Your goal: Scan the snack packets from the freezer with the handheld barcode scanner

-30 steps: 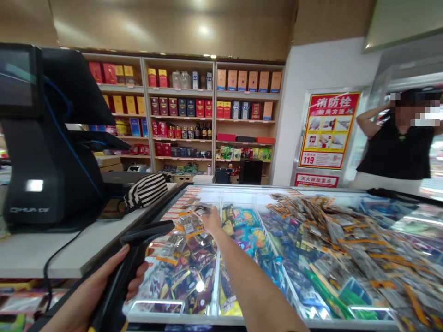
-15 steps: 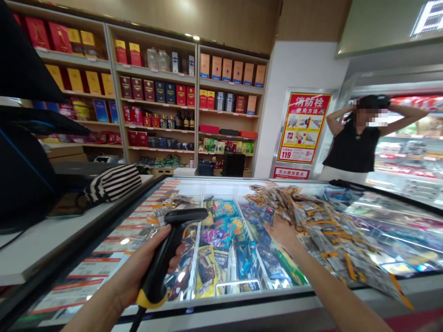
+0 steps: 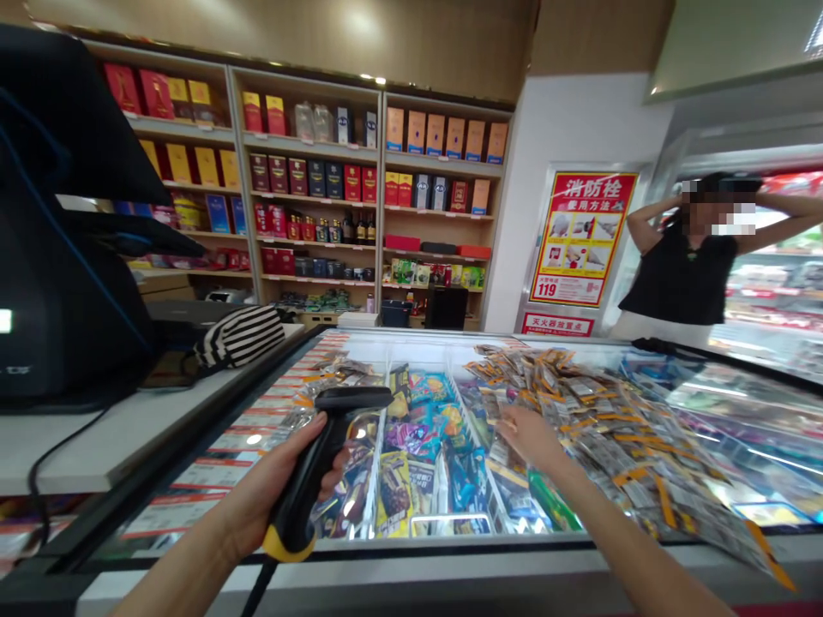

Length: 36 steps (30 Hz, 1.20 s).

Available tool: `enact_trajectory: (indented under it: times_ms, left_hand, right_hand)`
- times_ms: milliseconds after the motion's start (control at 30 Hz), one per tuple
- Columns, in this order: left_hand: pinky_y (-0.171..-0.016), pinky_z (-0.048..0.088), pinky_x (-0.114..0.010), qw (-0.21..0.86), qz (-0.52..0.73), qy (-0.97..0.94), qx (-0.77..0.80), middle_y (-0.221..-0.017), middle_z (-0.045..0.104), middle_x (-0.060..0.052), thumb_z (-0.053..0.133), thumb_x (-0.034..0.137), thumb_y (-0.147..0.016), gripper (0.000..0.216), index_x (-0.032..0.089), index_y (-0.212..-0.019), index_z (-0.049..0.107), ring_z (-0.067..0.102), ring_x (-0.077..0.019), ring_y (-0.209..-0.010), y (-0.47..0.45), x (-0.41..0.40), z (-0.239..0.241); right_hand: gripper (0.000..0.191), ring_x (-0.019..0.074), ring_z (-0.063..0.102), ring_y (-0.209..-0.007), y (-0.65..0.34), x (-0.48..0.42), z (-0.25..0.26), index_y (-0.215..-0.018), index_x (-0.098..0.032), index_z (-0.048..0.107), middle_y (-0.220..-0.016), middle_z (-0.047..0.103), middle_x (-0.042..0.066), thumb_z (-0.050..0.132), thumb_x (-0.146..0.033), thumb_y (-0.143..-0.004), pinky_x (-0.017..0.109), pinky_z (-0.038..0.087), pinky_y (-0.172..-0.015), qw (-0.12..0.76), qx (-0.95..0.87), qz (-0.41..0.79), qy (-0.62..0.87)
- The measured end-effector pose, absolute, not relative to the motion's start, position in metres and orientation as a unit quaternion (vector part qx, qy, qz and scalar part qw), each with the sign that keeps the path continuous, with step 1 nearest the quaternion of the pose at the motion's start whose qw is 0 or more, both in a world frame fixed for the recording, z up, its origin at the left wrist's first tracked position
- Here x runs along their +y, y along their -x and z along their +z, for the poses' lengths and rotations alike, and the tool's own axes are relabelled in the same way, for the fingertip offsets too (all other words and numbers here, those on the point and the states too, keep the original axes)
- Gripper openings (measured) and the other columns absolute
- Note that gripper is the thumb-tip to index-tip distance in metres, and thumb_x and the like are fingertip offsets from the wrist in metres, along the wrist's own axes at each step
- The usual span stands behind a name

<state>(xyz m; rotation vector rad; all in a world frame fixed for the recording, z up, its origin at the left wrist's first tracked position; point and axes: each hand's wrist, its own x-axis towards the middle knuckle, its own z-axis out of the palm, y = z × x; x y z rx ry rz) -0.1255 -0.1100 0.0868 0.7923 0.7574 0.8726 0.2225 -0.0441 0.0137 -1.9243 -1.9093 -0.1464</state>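
My left hand (image 3: 289,484) is wrapped round the handle of a black and yellow barcode scanner (image 3: 305,480), whose head points to the right above the glass freezer top. A cable runs down from its base. My right hand (image 3: 531,437) is closed at the near left side of a spread heap of small clear-and-orange snack packets (image 3: 597,411). Its fingers pinch one snack packet (image 3: 495,403), partly hidden by the hand. A smaller group of similar packets (image 3: 340,373) lies on the left of the glass, behind the scanner.
Beneath the glass, the chest freezer (image 3: 430,553) holds colourful ice-cream bags (image 3: 443,428) in wire compartments. On the left counter stand a black terminal (image 3: 64,257) and a striped black-and-white pouch (image 3: 241,338). Shelves of boxes (image 3: 315,176) line the back. A person (image 3: 681,266) stands behind at right.
My right hand has drawn slightly back from the heap, its fingers now closed on a packet. The view has turned a little left. The scanner stays in my left hand.
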Motion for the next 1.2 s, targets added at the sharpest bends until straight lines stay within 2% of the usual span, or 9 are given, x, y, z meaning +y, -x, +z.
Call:
enact_trajectory:
  times_ms: [100,233,367,467,533,667,800,933,1200]
  left_hand:
    - [-0.042,0.035,-0.017,0.766,0.400,-0.366,0.346,-0.058,0.049,-0.001,0.046,0.040,-0.072,0.032,0.010,-0.067,0.055,0.042,-0.0061,-0.046,0.127,-0.107,0.082]
    - [-0.043,0.035,-0.017,0.778,0.380,-0.363,0.344,-0.058,0.048,-0.002,0.045,0.042,-0.072,0.035,0.010,-0.066,0.055,0.042,-0.0062,-0.046,0.125,-0.106,0.077]
    - [-0.043,0.035,-0.017,0.780,0.374,-0.363,0.346,-0.055,0.047,-0.001,0.045,0.043,-0.072,0.036,0.009,-0.064,0.054,0.041,-0.0057,-0.045,0.126,-0.108,0.079]
    - [-0.041,0.034,-0.017,0.769,0.388,-0.367,0.352,-0.056,0.047,-0.001,0.045,0.043,-0.072,0.035,0.010,-0.064,0.053,0.042,-0.0057,-0.045,0.127,-0.107,0.081]
    - [-0.041,0.034,-0.017,0.765,0.398,-0.367,0.349,-0.059,0.048,-0.001,0.045,0.042,-0.072,0.033,0.011,-0.066,0.053,0.042,-0.0056,-0.045,0.128,-0.107,0.081]
    - [-0.042,0.034,-0.017,0.770,0.397,-0.363,0.342,-0.061,0.049,-0.001,0.045,0.042,-0.072,0.031,0.012,-0.070,0.053,0.043,-0.0060,-0.046,0.132,-0.108,0.079]
    - [-0.042,0.032,-0.017,0.775,0.395,-0.360,0.338,-0.061,0.049,-0.001,0.044,0.042,-0.073,0.031,0.012,-0.074,0.053,0.043,-0.0063,-0.046,0.135,-0.110,0.077]
    - [-0.042,0.031,-0.017,0.782,0.389,-0.359,0.329,-0.058,0.047,-0.001,0.042,0.042,-0.073,0.033,0.011,-0.070,0.053,0.042,-0.0062,-0.045,0.135,-0.112,0.077]
    - [-0.042,0.029,-0.019,0.783,0.384,-0.364,0.328,-0.059,0.048,-0.002,0.041,0.045,-0.073,0.035,0.012,-0.069,0.051,0.042,-0.0069,-0.045,0.131,-0.115,0.076]
  right_hand:
    - [0.040,0.0258,0.057,-0.074,-0.246,-0.059,0.016,-0.078,-0.018,0.063,-0.079,0.063,0.013,0.051,-0.051,-0.060,0.032,0.037,-0.060,0.129,-0.657,-0.031,0.743]
    - [0.048,0.0256,0.057,-0.071,-0.246,-0.065,0.013,-0.079,-0.017,0.063,-0.077,0.063,0.014,0.058,-0.055,-0.049,0.031,0.036,-0.058,0.124,-0.641,-0.013,0.757]
    - [0.049,0.0211,0.056,-0.075,-0.215,-0.055,0.013,-0.095,-0.017,0.058,-0.090,0.061,0.011,0.061,-0.041,-0.053,0.027,0.038,-0.064,0.176,-0.711,0.037,0.680]
    - [0.032,0.0186,0.054,-0.082,-0.186,-0.045,0.016,-0.088,-0.016,0.060,-0.092,0.059,0.009,0.054,-0.034,-0.063,0.025,0.037,-0.070,0.198,-0.757,0.053,0.620]
    - [0.032,0.0201,0.054,-0.083,-0.173,-0.039,0.018,-0.084,-0.015,0.061,-0.088,0.060,0.010,0.050,-0.040,-0.066,0.027,0.037,-0.070,0.188,-0.731,0.043,0.654]
    - [0.046,0.0255,0.055,-0.083,-0.163,-0.026,0.016,-0.089,-0.015,0.057,-0.085,0.062,0.011,0.059,-0.043,-0.054,0.031,0.040,-0.065,0.193,-0.663,0.073,0.720]
    - [0.031,0.0205,0.059,-0.070,-0.156,-0.010,0.008,-0.083,-0.016,0.056,-0.074,0.064,0.005,0.057,-0.030,-0.055,0.028,0.042,-0.059,0.357,-0.627,0.209,0.660]
    - [0.030,0.0179,0.058,-0.074,-0.137,0.006,0.000,-0.088,-0.017,0.049,-0.083,0.063,0.004,0.052,-0.027,-0.059,0.029,0.044,-0.066,0.580,-0.568,0.247,0.529]
    - [0.027,0.0176,0.057,-0.080,-0.102,0.028,-0.004,-0.086,-0.018,0.047,-0.086,0.062,0.005,0.050,-0.023,-0.060,0.031,0.042,-0.073,0.598,-0.591,0.276,0.466]
